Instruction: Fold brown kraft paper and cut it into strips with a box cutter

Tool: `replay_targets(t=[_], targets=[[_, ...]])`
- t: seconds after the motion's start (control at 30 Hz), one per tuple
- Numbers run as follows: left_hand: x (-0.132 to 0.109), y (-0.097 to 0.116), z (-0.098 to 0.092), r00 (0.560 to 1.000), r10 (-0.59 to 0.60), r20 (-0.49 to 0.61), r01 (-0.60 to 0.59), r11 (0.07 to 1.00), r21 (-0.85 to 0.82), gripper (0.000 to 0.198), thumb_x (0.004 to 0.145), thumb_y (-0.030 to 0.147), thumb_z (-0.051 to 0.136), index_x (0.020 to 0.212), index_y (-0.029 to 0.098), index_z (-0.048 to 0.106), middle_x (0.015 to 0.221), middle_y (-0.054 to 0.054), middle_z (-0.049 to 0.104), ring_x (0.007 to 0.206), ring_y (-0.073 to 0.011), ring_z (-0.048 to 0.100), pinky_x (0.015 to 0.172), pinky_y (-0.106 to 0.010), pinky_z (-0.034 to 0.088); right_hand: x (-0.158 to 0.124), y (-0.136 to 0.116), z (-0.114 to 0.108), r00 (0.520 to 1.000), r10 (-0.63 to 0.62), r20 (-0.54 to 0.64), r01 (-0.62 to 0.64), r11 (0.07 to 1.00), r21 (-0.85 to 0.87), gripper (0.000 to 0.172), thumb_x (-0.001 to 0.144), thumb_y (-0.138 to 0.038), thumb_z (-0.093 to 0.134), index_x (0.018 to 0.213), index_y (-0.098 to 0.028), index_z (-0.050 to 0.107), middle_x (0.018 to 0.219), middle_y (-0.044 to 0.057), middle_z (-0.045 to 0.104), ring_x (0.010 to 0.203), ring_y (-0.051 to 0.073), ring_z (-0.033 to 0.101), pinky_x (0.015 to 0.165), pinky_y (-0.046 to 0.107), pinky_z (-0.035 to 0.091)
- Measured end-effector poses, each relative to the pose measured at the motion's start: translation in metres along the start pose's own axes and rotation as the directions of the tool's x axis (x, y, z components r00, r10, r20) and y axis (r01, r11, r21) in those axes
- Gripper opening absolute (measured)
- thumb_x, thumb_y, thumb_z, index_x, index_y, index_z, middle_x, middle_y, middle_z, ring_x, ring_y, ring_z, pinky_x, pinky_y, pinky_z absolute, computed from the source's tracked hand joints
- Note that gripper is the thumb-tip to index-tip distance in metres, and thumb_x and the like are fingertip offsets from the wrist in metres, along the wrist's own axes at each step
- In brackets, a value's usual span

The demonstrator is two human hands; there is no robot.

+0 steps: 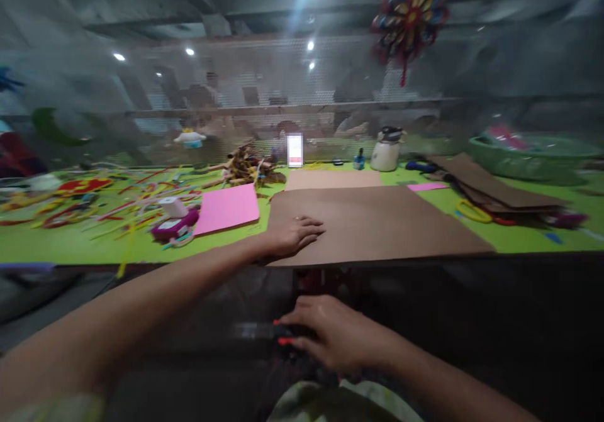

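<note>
My left hand [293,236] lies flat with fingers stretched out on the near left corner of a large brown sheet of card [377,224] on the green table [56,243]. My right hand [330,334] is below the table edge, fingers curled round a dark tool with red parts and a blurred metal end [274,333], likely scissors. A pink sheet [229,209] lies just left of the brown card.
Red and yellow paper strips [108,205] litter the left of the table beside a purple and white punch [174,224]. At the back stand a phone [295,149] and a white jar [385,151]. Brown card pieces [491,189] and a green basket [533,155] are right.
</note>
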State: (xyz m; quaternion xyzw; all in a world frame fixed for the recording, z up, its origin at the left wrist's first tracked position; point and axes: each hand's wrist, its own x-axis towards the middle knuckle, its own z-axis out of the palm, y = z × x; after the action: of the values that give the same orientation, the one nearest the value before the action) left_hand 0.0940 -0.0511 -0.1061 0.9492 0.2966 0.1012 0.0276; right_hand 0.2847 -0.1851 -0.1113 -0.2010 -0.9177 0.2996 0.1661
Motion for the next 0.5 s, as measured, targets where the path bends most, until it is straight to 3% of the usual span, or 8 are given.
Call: replay_targets(t=[0.1, 0.17, 0.2, 0.27, 0.37, 0.43, 0.5], targets=[[0.001, -0.003, -0.005, 0.997, -0.062, -0.036, 0.060, 0.997, -0.052, 0.041, 0.097, 0.036, 0.033, 0.131, 0.020, 0.050, 0.133, -0.011, 0.052, 0.124, -0.0206, 0.044, 0.108, -0.037, 0.030, -0.049, 0.012, -0.035, 0.998, 0.023, 0.057, -0.026, 0.998, 0.058, 0.033, 0.085, -0.030, 0.059, 0.115, -0.020, 0.066, 0.096, 0.007, 0.068, 0.087, 0.018, 0.063, 0.078, 0.026, 0.048], [0.006, -0.005, -0.010, 0.994, -0.111, -0.019, 0.108, 0.988, -0.111, 0.041, 0.094, 0.037, 0.040, 0.132, 0.021, 0.049, 0.130, -0.010, 0.052, 0.120, -0.0212, 0.047, 0.103, -0.034, 0.035, -0.088, 0.028, -0.070, 0.988, 0.146, -0.046, -0.140, 0.983, 0.121, 0.031, 0.087, -0.033, 0.058, 0.115, -0.023, 0.066, 0.096, 0.005, 0.069, 0.089, 0.017, 0.063, 0.080, 0.027, 0.047], [0.009, -0.006, -0.013, 0.989, -0.145, -0.011, 0.142, 0.981, -0.132, 0.043, 0.091, 0.035, 0.046, 0.132, 0.020, 0.048, 0.128, -0.011, 0.053, 0.116, -0.0218, 0.049, 0.100, -0.033, 0.037, -0.107, 0.038, -0.089, 0.960, 0.244, -0.140, -0.220, 0.961, 0.167, 0.031, 0.087, -0.036, 0.058, 0.115, -0.024, 0.066, 0.101, 0.005, 0.068, 0.091, 0.017, 0.063, 0.082, 0.028, 0.048], [0.019, -0.006, -0.018, 0.975, -0.221, -0.004, 0.217, 0.962, -0.165, 0.050, 0.083, 0.030, 0.056, 0.131, 0.018, 0.049, 0.118, -0.010, 0.057, 0.105, -0.0218, 0.054, 0.090, -0.030, 0.042, -0.135, 0.063, -0.125, 0.825, 0.412, -0.386, -0.324, 0.905, 0.275, 0.039, 0.085, -0.041, 0.060, 0.118, -0.022, 0.064, 0.112, 0.008, 0.066, 0.096, 0.020, 0.062, 0.078, 0.030, 0.051], [0.035, -0.004, -0.021, 0.960, -0.281, 0.003, 0.274, 0.936, -0.221, 0.044, 0.078, 0.024, 0.056, 0.121, 0.017, 0.058, 0.090, -0.005, 0.060, 0.081, -0.0175, 0.056, 0.073, -0.026, 0.043, -0.146, 0.105, -0.173, 0.653, 0.458, -0.603, -0.402, 0.884, 0.237, 0.051, 0.078, -0.043, 0.064, 0.121, -0.016, 0.062, 0.107, 0.010, 0.067, 0.095, 0.023, 0.062, 0.077, 0.032, 0.051], [0.043, -0.001, -0.023, 0.964, -0.266, 0.005, 0.259, 0.933, -0.249, 0.027, 0.081, 0.027, 0.052, 0.101, 0.017, 0.067, 0.078, -0.003, 0.056, 0.072, -0.0153, 0.052, 0.066, -0.024, 0.040, -0.135, 0.129, -0.197, 0.653, 0.424, -0.627, -0.465, 0.879, 0.109, 0.050, 0.076, -0.039, 0.064, 0.117, -0.011, 0.063, 0.094, 0.008, 0.069, 0.083, 0.022, 0.063, 0.071, 0.032, 0.050], [0.047, 0.002, -0.026, 0.969, -0.248, 0.010, 0.241, 0.933, -0.265, 0.024, 0.084, 0.032, 0.050, 0.082, 0.016, 0.068, 0.074, -0.003, 0.055, 0.071, -0.0147, 0.051, 0.064, -0.023, 0.038, -0.115, 0.147, -0.215, 0.718, 0.361, -0.595, -0.484, 0.873, -0.054, 0.038, 0.075, -0.031, 0.060, 0.106, -0.009, 0.066, 0.082, 0.006, 0.067, 0.073, 0.020, 0.061, 0.067, 0.031, 0.049]])
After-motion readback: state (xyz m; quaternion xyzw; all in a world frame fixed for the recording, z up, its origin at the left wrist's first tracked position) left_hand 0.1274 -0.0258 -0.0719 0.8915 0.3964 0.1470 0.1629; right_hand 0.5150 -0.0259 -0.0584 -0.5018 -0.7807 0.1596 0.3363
